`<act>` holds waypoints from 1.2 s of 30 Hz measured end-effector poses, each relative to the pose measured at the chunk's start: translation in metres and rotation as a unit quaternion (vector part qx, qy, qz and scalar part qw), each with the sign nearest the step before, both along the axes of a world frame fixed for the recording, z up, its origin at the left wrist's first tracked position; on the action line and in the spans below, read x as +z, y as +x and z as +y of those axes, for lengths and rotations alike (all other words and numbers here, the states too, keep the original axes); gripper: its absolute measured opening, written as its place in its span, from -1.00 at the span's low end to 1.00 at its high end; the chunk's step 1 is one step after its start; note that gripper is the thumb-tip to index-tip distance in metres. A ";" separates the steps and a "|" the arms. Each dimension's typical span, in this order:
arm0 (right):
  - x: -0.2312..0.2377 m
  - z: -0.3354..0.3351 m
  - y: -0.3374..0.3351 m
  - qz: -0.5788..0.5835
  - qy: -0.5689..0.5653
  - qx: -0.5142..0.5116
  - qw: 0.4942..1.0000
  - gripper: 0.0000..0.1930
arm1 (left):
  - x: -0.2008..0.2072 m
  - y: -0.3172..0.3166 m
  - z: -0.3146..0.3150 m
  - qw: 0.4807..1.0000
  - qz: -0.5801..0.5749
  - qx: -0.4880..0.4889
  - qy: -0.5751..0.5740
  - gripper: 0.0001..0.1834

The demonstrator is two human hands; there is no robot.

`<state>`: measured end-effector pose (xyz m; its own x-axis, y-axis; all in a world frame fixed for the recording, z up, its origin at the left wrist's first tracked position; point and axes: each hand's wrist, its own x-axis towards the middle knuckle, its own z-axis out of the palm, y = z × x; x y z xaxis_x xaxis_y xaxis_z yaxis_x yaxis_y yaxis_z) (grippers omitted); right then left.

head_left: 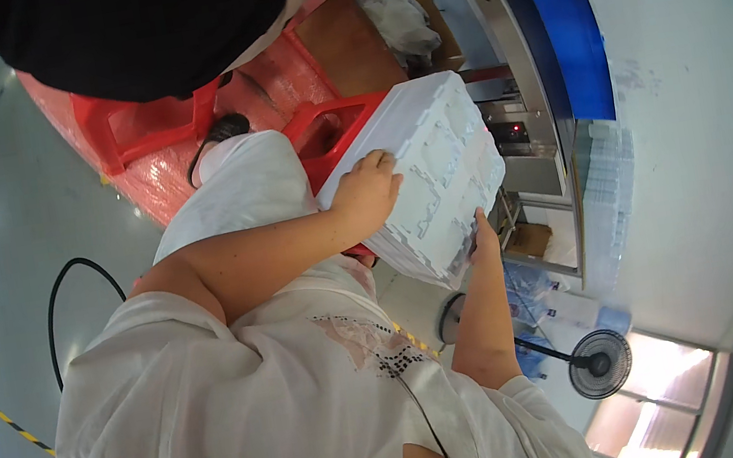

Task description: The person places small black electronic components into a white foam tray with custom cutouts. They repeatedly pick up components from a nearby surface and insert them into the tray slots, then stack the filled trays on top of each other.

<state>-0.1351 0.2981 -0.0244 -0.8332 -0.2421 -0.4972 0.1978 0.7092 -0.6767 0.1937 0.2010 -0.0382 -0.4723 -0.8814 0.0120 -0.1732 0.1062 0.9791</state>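
A thick stack of white moulded plastic trays (439,170) tilts in front of my body, its recessed upper face turned toward the right. My left hand (368,192) lies across the near left side of the stack, fingers curled over its edge. At the lower right corner, my right hand (484,237) grips the stack, its thumb showing along the edge and its other fingers hidden. Just behind the trays is a red plastic stool (334,131), partly covered by them.
A person in a black top (153,33) is close by at the upper left, near another red stool (145,130) and pink wrapped material (152,194). Along the right runs a metal-framed bench (531,59) with a blue panel (568,34). A black fan (599,363) stands at lower right.
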 end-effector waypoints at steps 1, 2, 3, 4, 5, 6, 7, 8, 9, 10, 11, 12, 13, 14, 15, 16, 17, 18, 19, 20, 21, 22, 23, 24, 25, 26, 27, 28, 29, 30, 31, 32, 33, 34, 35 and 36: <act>0.004 0.002 0.006 -0.023 -0.006 -0.007 1.000 -0.42 | -0.003 0.004 0.004 1.000 0.008 0.010 -0.012 -0.43; 0.008 0.006 0.013 -0.031 -0.031 0.031 0.999 -0.38 | -0.004 0.009 0.011 0.999 0.017 0.019 -0.023 -0.37; 0.013 0.015 0.021 -0.038 -0.055 0.067 0.995 -0.33 | -0.005 0.013 0.019 0.999 0.027 0.026 -0.034 -0.30; 0.013 0.022 0.029 -0.050 -0.081 0.101 0.990 -0.29 | -0.015 0.021 0.024 0.998 0.033 -0.039 -0.024 -0.05; 0.015 0.028 0.037 -0.070 -0.080 0.100 0.989 -0.25 | -0.023 0.028 0.027 0.998 0.001 -0.057 0.002 -0.01; 0.022 0.037 0.047 -0.088 -0.076 0.097 0.989 -0.21 | -0.028 0.037 0.031 0.996 -0.028 -0.078 0.030 0.04; 0.027 0.044 0.058 -0.107 -0.073 0.094 0.987 -0.16 | -0.032 0.045 0.035 0.992 -0.059 -0.099 0.055 0.09; 0.033 0.051 0.070 -0.131 -0.046 0.075 0.987 -0.15 | -0.042 0.052 0.028 0.972 -0.016 -0.154 0.179 0.23; 0.039 0.059 0.085 -0.155 -0.022 0.052 0.986 -0.14 | -0.050 0.057 0.023 0.965 -0.022 -0.196 0.174 0.23; 0.041 0.064 0.097 -0.178 0.001 0.030 0.984 -0.13 | -0.056 0.061 0.018 0.957 -0.027 -0.237 0.166 0.24; 0.037 0.070 0.102 -0.187 -0.014 -0.003 0.982 -0.12 | -0.059 0.064 0.017 0.947 -0.031 -0.278 0.158 0.25; 0.031 0.075 0.108 -0.197 -0.035 -0.035 0.979 -0.10 | -0.052 0.070 0.011 0.935 -0.045 -0.310 0.167 0.25; 0.025 0.081 0.115 -0.206 -0.055 -0.068 0.975 -0.09 | -0.050 0.070 0.008 0.931 -0.072 -0.322 0.156 0.23; 0.021 0.083 0.121 -0.192 -0.082 -0.100 0.973 -0.12 | -0.049 0.069 0.005 0.926 -0.099 -0.333 0.145 0.21; 0.020 0.084 0.119 -0.192 -0.081 -0.090 0.974 -0.15 | -0.049 0.068 0.003 0.922 -0.124 -0.344 0.132 0.19; 0.018 0.087 0.115 -0.193 -0.080 -0.080 0.975 -0.17 | -0.052 0.068 0.001 0.916 -0.118 -0.358 0.137 0.15; 0.017 0.089 0.113 -0.194 -0.078 -0.070 0.975 -0.19 | -0.056 0.066 -0.001 0.910 -0.113 -0.372 0.142 0.11; 0.020 0.085 0.118 -0.182 -0.068 -0.084 0.977 -0.26 | -0.060 0.063 -0.002 0.905 -0.107 -0.385 0.144 0.08; 0.020 0.087 0.116 -0.176 -0.063 -0.077 0.979 -0.27 | -0.067 0.058 0.002 0.913 -0.092 -0.364 0.161 0.03; 0.019 0.092 0.110 -0.171 -0.057 -0.070 0.981 -0.28 | -0.077 0.051 0.009 0.919 -0.076 -0.344 0.177 -0.01; 0.016 0.094 0.109 -0.170 -0.054 -0.062 0.982 -0.30 | -0.076 0.053 0.009 0.925 -0.066 -0.321 0.193 -0.05; 0.016 0.096 0.107 -0.171 -0.050 -0.049 0.983 -0.31 | -0.075 0.054 0.009 0.927 -0.077 -0.325 0.169 -0.08; 0.017 0.100 0.107 -0.172 -0.045 -0.035 0.983 -0.32 | -0.074 0.057 0.010 0.929 -0.088 -0.329 0.145 -0.10; 0.017 0.101 0.107 -0.173 -0.044 -0.020 0.984 -0.33 | -0.069 0.059 0.008 0.931 -0.101 -0.331 0.119 -0.13; 0.016 0.101 0.108 -0.168 -0.044 -0.024 0.984 -0.34 | -0.068 0.060 0.009 0.932 -0.112 -0.330 0.100 -0.15; 0.016 0.102 0.111 -0.164 -0.045 -0.028 0.985 -0.34 | -0.069 0.060 0.011 0.933 -0.123 -0.329 0.081 -0.18; 0.015 0.101 0.111 -0.159 -0.048 -0.031 0.986 -0.35 | -0.071 0.057 0.012 0.934 -0.138 -0.324 0.056 -0.20; 0.013 0.102 0.109 -0.156 -0.050 -0.026 0.986 -0.34 | -0.073 0.055 0.014 0.935 -0.153 -0.318 0.032 -0.23; 0.011 0.105 0.105 -0.153 -0.053 -0.022 0.987 -0.33 | -0.079 0.050 0.018 0.935 -0.173 -0.310 0.004 -0.26; 0.009 0.107 0.105 -0.153 -0.058 -0.021 0.986 -0.31 | -0.080 0.050 0.019 0.940 -0.172 -0.295 0.010 -0.30; 0.011 0.111 0.104 -0.149 -0.042 -0.015 0.988 -0.28 | -0.081 0.049 0.021 0.945 -0.169 -0.280 0.018 -0.33; 0.016 0.115 0.102 -0.144 -0.026 -0.009 0.989 -0.24 | -0.082 0.048 0.024 0.954 -0.141 -0.256 0.061 -0.36; 0.018 0.113 0.097 -0.141 -0.016 0.003 0.990 -0.20 | -0.081 0.048 0.021 0.962 -0.115 -0.226 0.099 -0.40; 0.019 0.120 0.079 -0.109 0.010 -0.007 0.994 -0.23 | -0.084 0.046 0.022 0.966 -0.095 -0.199 0.132 -0.45; 0.023 0.123 0.055 -0.076 0.031 -0.016 0.996 -0.26 | -0.092 0.042 0.024 0.970 -0.074 -0.169 0.161 -0.49; 0.038 0.114 0.042 0.009 0.012 0.016 1.000 -0.27 | -0.117 0.037 0.030 0.984 -0.015 -0.115 0.137 -0.46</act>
